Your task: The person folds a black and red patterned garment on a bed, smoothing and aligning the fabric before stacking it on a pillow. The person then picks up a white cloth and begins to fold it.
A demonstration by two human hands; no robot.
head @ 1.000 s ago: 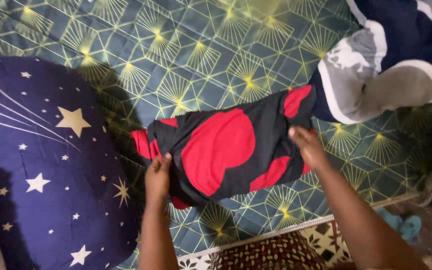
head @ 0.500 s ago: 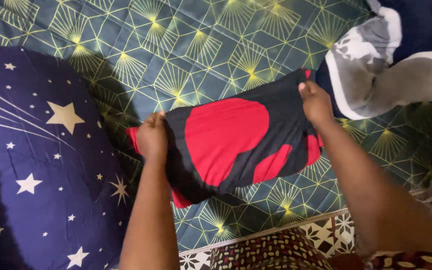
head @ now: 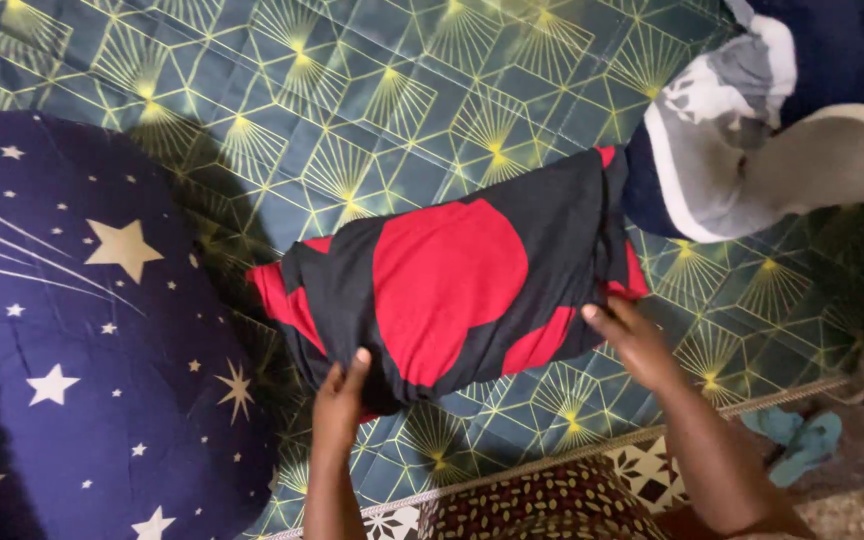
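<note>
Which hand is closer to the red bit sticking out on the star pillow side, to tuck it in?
Probably the left hand: it rests on the folded black and red cloth near that flap, while the right hand sits at the opposite end.

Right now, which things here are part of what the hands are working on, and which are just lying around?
In hand:
- black and red folded cloth
- left hand at its near edge
- right hand at its right end
- green quilted bedspread underneath it

Lying about:
- navy star-print pillow
- grey, white and navy bedding
- teal cloth on the floor
</note>
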